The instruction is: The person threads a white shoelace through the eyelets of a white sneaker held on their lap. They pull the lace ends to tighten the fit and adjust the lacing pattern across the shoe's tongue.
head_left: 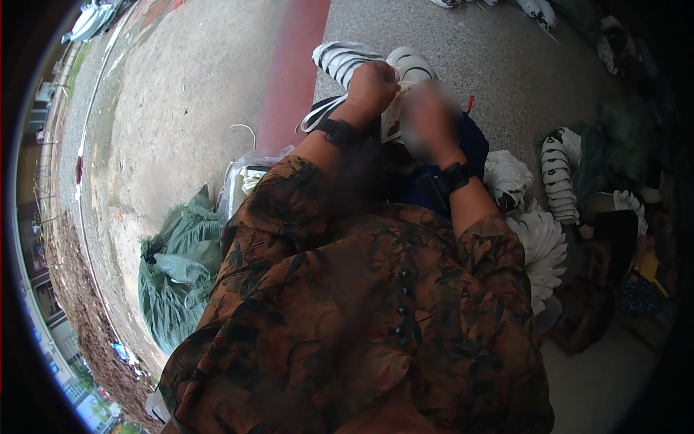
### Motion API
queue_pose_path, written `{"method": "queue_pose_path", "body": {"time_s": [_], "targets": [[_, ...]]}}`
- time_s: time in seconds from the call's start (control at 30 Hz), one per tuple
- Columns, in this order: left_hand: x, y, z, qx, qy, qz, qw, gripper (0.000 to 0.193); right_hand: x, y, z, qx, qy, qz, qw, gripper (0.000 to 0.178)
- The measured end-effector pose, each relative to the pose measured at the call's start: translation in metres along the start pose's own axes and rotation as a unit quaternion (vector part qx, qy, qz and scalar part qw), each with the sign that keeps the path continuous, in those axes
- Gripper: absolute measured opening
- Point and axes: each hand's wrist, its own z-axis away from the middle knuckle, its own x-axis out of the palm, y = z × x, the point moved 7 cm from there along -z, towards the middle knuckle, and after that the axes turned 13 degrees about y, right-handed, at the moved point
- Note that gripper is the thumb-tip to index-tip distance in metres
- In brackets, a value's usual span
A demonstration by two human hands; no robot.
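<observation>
While the left hand (372,85) is fisted tight on a white black-striped shoe upper (347,59) over the lap, the blurred right hand (428,123) grip's unclear, and stacks (558,177) by the right knee look finished.

Rough matt concrete floor (181,94), crinkled green netting (177,267), soft patterned cloth blouse (347,311), white striped fabric pieces (347,61).

right hand (426,119) blurred — its grip on the white shoe (405,69) unreadable.
</observation>
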Motion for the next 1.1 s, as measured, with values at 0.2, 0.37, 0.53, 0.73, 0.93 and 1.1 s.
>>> {"method": "queue_pose_path", "body": {"time_s": [0.2,0.37,0.53,0.73,0.93,1.1], "targets": [[0.018,0.032,0.003,0.199,0.012,-0.12,0.973,0.012,-0.002,0.003,-0.002,0.061,0.021,-0.037,0.997,0.024],[0.012,-0.002,-0.008,0.022,-0.027,-0.028,0.999,0.022,-0.004,0.01,0.003,0.088,0.034,-0.036,0.995,0.014],[0.018,0.004,0.007,0.079,-0.021,-0.158,0.984,0.02,0.001,0.004,-0.001,0.042,0.009,0.02,0.999,0.011],[0.02,0.045,0.033,0.217,-0.118,-0.204,0.947,0.021,0.002,0.007,-0.003,0.013,0.016,0.081,0.996,0.008],[0.015,0.031,0.026,0.102,-0.112,-0.2,0.968,0.023,0.011,-0.006,-0.003,-0.052,-0.004,0.196,0.979,0.009],[0.006,0.001,0.012,0.053,-0.149,0.059,0.986,0.025,0.01,-0.016,-0.006,-0.068,-0.031,0.212,0.975,0.014]]}}
